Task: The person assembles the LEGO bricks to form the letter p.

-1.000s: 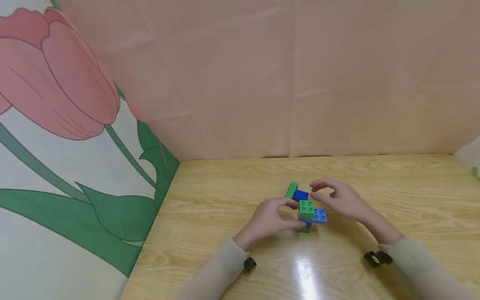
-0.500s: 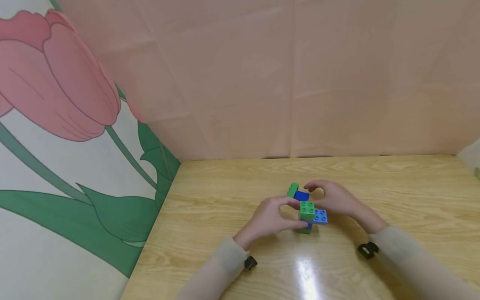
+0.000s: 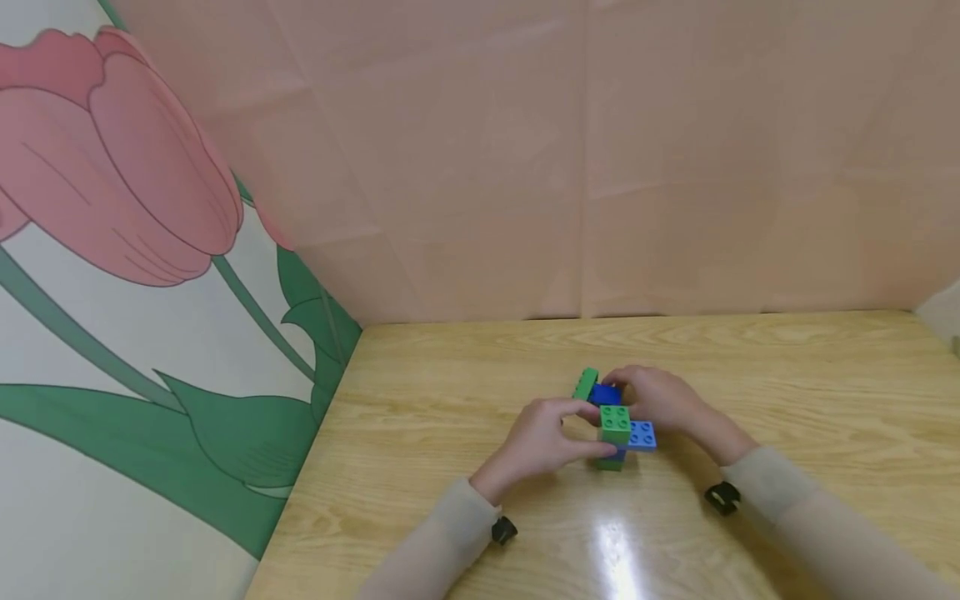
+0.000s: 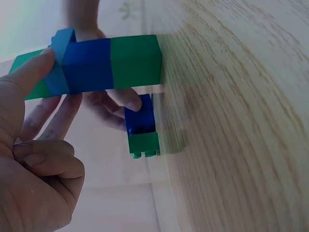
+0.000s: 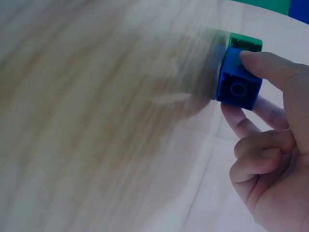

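Note:
My left hand pinches an upright stack of toy building bricks between thumb and fingers. At its top is a green brick, with a light blue brick sticking out to the right beneath it. Lower down, the left wrist view shows a dark blue brick and a green brick by the tabletop. Behind the stack, my right hand pinches another dark blue brick, its hollow underside facing that wrist's camera. This brick adjoins a green brick whose studs point sideways.
The bricks are on a wood-grain table. A pinkish covering hangs along the back edge, and a wall with a painted tulip borders the left side. Both wrists carry small black devices.
My right hand has moved left and inward, and its fingers have taken hold of the dark blue brick behind the stack. The left hand keeps its grip, nearly still.

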`<action>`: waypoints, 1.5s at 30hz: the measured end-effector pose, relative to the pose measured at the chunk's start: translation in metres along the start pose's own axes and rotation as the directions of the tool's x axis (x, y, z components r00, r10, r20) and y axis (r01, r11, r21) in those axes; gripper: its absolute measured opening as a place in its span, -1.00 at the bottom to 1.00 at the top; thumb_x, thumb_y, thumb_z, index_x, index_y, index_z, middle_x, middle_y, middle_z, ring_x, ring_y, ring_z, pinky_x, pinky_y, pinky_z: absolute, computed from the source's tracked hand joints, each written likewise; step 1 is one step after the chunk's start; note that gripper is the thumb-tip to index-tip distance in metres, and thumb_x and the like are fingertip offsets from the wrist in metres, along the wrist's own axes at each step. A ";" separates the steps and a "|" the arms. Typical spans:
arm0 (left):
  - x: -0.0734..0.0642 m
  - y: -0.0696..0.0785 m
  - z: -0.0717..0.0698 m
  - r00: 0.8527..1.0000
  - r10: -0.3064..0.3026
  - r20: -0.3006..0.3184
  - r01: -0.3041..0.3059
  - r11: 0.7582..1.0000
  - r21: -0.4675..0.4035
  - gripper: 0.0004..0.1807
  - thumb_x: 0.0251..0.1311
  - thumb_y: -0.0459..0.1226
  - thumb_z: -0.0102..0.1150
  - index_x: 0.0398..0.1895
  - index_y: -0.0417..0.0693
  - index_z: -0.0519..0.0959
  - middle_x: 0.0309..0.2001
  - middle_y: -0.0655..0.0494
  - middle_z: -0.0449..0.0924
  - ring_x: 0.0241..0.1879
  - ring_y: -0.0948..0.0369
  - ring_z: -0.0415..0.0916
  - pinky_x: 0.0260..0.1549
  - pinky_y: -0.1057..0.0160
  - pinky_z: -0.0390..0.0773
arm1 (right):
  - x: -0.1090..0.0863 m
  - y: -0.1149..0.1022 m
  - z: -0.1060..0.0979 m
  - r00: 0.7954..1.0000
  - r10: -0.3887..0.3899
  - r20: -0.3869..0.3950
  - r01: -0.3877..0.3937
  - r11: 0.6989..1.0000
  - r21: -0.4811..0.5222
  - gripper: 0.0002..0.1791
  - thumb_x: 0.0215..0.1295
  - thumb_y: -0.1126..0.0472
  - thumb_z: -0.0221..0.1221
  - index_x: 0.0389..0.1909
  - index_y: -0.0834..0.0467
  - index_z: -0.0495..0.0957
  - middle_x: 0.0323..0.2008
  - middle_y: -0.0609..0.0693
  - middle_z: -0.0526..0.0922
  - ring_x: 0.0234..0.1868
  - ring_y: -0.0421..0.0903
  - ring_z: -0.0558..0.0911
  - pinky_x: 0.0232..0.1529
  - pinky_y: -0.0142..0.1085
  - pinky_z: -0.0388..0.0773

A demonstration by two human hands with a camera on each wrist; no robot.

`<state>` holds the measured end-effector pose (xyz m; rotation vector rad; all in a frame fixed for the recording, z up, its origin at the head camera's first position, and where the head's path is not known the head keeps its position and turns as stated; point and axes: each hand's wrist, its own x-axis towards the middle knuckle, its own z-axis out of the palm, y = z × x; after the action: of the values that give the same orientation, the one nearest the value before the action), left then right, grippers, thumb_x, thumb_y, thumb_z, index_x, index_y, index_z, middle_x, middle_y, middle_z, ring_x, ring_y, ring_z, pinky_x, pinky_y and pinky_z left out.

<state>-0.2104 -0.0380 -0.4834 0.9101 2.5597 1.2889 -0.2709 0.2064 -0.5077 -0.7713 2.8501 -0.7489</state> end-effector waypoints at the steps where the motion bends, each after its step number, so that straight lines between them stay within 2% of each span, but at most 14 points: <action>1: 0.000 0.000 0.000 1.000 0.001 0.001 -0.001 1.000 0.000 -0.58 0.13 0.09 0.53 0.01 0.21 0.73 -0.11 0.62 0.64 -0.54 0.26 0.34 -0.61 0.39 0.31 | 0.000 0.000 -0.001 1.000 0.004 0.000 -0.004 1.000 -0.006 -0.58 0.15 0.35 0.38 0.07 0.20 0.68 -0.09 0.06 0.74 -0.08 0.07 0.67 -0.03 0.18 0.60; 5: 0.001 0.000 0.000 1.000 0.007 0.004 -0.007 1.000 0.005 -0.57 0.13 0.09 0.52 0.03 0.22 0.73 -0.11 0.62 0.64 -0.49 0.25 0.42 -0.58 0.38 0.36 | -0.004 0.000 -0.004 1.000 0.021 0.004 -0.021 1.000 0.007 -0.59 0.20 0.20 0.44 0.07 0.18 0.68 -0.09 0.04 0.73 -0.11 0.03 0.66 -0.06 0.13 0.60; 8: 0.001 0.000 0.000 1.000 0.012 0.007 -0.012 1.000 0.006 -0.56 0.14 0.09 0.52 0.05 0.22 0.72 -0.11 0.61 0.64 -0.47 0.23 0.46 -0.57 0.37 0.40 | -0.009 0.002 -0.008 0.999 0.037 -0.004 -0.037 0.999 0.030 -0.59 0.23 0.17 0.42 0.09 0.17 0.67 -0.08 0.01 0.72 -0.12 -0.02 0.65 -0.06 0.11 0.60; 13: 0.001 -0.001 -0.001 1.000 0.008 0.018 -0.008 1.000 -0.002 -0.55 0.15 0.10 0.50 0.08 0.22 0.72 -0.10 0.59 0.64 -0.30 0.21 0.60 -0.48 0.37 0.47 | -0.018 0.005 -0.012 0.998 0.034 -0.051 -0.031 0.998 0.060 -0.60 0.27 0.10 0.43 0.09 0.13 0.66 -0.09 -0.04 0.72 -0.07 -0.01 0.66 -0.04 0.14 0.59; 18: 0.001 -0.001 -0.001 1.000 0.001 0.023 -0.001 1.000 -0.002 -0.54 0.16 0.10 0.50 0.09 0.22 0.71 -0.09 0.58 0.65 -0.21 0.19 0.64 -0.44 0.37 0.51 | -0.027 0.006 -0.014 0.995 0.045 -0.091 -0.038 0.996 0.076 -0.58 0.30 0.03 0.43 0.11 0.12 0.65 -0.05 0.01 0.72 -0.04 0.04 0.68 -0.04 0.14 0.60; 21: 0.001 0.000 -0.001 1.000 -0.006 0.025 0.006 1.000 -0.008 -0.54 0.16 0.09 0.50 0.09 0.22 0.71 -0.08 0.57 0.65 -0.17 0.16 0.66 -0.41 0.36 0.54 | -0.032 0.005 -0.017 0.993 0.062 -0.102 -0.052 0.994 0.100 -0.56 0.31 0.00 0.43 0.11 0.12 0.64 -0.01 0.06 0.72 -0.17 -0.03 0.66 -0.21 -0.02 0.60; 24: 0.001 0.000 -0.001 1.000 -0.010 0.026 0.011 1.000 -0.009 -0.55 0.15 0.09 0.51 0.08 0.22 0.72 -0.09 0.57 0.65 -0.20 0.17 0.65 -0.41 0.36 0.54 | -0.037 0.004 -0.020 0.991 0.078 -0.113 -0.063 0.990 0.125 -0.53 0.31 -0.06 0.42 0.12 0.11 0.64 0.01 0.10 0.71 -0.37 -0.11 0.55 -0.42 -0.21 0.46; 26: 0.001 0.000 -0.001 1.000 -0.011 0.025 0.012 1.000 -0.010 -0.55 0.15 0.08 0.51 0.08 0.21 0.72 -0.09 0.56 0.65 -0.19 0.18 0.65 -0.40 0.36 0.55 | -0.040 0.003 -0.022 0.989 0.087 -0.122 -0.070 0.988 0.135 -0.52 0.32 -0.09 0.41 0.11 0.11 0.63 0.01 0.12 0.71 -0.39 -0.12 0.51 -0.45 -0.24 0.41; 28: 0.000 0.000 -0.001 1.000 -0.013 0.026 0.014 1.000 -0.013 -0.55 0.16 0.08 0.51 0.08 0.21 0.72 -0.09 0.56 0.65 -0.18 0.20 0.64 -0.39 0.36 0.55 | -0.043 0.003 -0.024 0.987 0.090 -0.135 -0.072 0.988 0.135 -0.51 0.32 -0.11 0.41 0.12 0.11 0.63 0.01 0.12 0.71 -0.33 -0.09 0.56 -0.39 -0.21 0.48; 30: 0.000 0.000 -0.001 1.000 -0.015 0.025 0.016 1.000 -0.021 -0.55 0.16 0.08 0.51 0.08 0.21 0.72 -0.08 0.56 0.65 -0.16 0.18 0.65 -0.39 0.36 0.55 | -0.045 0.002 -0.026 0.985 0.088 -0.151 -0.068 0.989 0.130 -0.50 0.33 -0.13 0.40 0.12 0.10 0.63 0.01 0.10 0.71 -0.20 -0.03 0.63 -0.26 -0.09 0.58; 34: 0.000 0.000 -0.001 0.999 -0.020 0.025 0.021 0.999 -0.027 -0.55 0.15 0.07 0.52 0.08 0.22 0.71 -0.09 0.57 0.65 -0.19 0.17 0.65 -0.42 0.35 0.55 | -0.051 0.002 -0.030 0.982 0.072 -0.177 -0.050 0.991 0.127 -0.49 0.33 -0.13 0.40 0.11 0.12 0.62 0.00 0.10 0.72 -0.04 0.11 0.68 -0.08 0.12 0.62; 40: 0.000 -0.001 0.000 0.999 -0.025 0.022 0.026 0.999 -0.023 -0.56 0.14 0.07 0.52 0.07 0.23 0.71 -0.09 0.58 0.65 -0.24 0.21 0.63 -0.46 0.35 0.53 | -0.057 0.001 -0.033 0.975 0.062 -0.212 -0.033 0.990 0.136 -0.52 0.32 -0.11 0.41 0.08 0.11 0.62 -0.02 0.09 0.73 -0.02 0.17 0.70 -0.08 0.10 0.62; 45: 0.000 -0.001 0.000 0.999 -0.036 0.024 0.037 0.999 -0.027 -0.56 0.14 0.08 0.52 0.07 0.22 0.71 -0.08 0.57 0.65 -0.11 0.18 0.66 -0.35 0.36 0.56 | -0.064 -0.004 -0.038 0.971 0.074 -0.228 -0.034 0.985 0.171 -0.57 0.33 -0.09 0.41 0.06 0.08 0.63 -0.02 0.09 0.74 0.01 0.21 0.69 -0.05 0.11 0.60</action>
<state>-0.2109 -0.0382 -0.4845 0.8643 2.5224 1.2918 -0.2216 0.2519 -0.4751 -0.6164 2.9450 -1.1219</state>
